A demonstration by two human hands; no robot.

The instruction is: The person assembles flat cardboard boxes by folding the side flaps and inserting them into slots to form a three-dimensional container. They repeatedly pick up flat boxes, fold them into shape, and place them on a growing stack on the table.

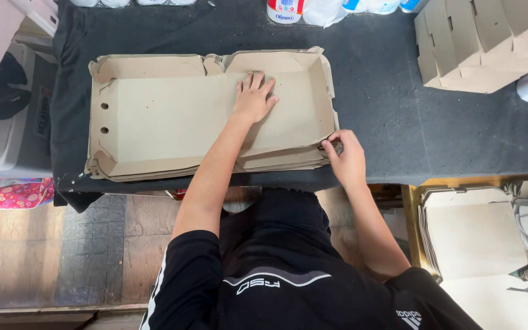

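Note:
A stack of flat brown cardboard box blanks (166, 116) lies on a table covered with dark cloth (386, 104). My left hand (253, 98) presses flat on the top blank, right of its middle, fingers spread. My right hand (344, 157) pinches the front right corner flap of the stack at the table's near edge. The top blank's rear and side flaps stand partly raised.
Folded cardboard boxes (484, 43) are piled at the back right. White bottles and tubs (313, 9) line the far edge. More flat blanks (478, 244) sit low at the right. A white bin (1, 134) and a pink patterned bag (10, 195) are at the left.

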